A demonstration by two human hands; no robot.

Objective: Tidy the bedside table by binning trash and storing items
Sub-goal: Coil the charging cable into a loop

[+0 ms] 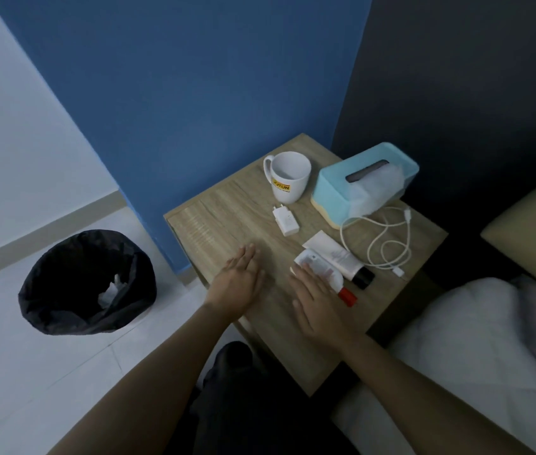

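The surface (227, 218) is pale wood grain; on it stand a white mug (289, 180) with a yellow label and a light blue tissue box (363, 185) with a cream base. Nearer lie a white charger (285, 220), a white cable (388, 244), and two white tubes, one black-capped (342, 257), one red-capped (322, 274). At left, the bin (86, 284) is lined in black against a blue wall (194, 93).

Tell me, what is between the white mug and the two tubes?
In the head view, the white charger plug lies flat on the table between the mug and the tubes.

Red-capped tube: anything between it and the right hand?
Nothing visible. The right hand lies flat with its fingertips already touching the red-capped tube. The black-capped tube lies on the tube's far side, out of the way.
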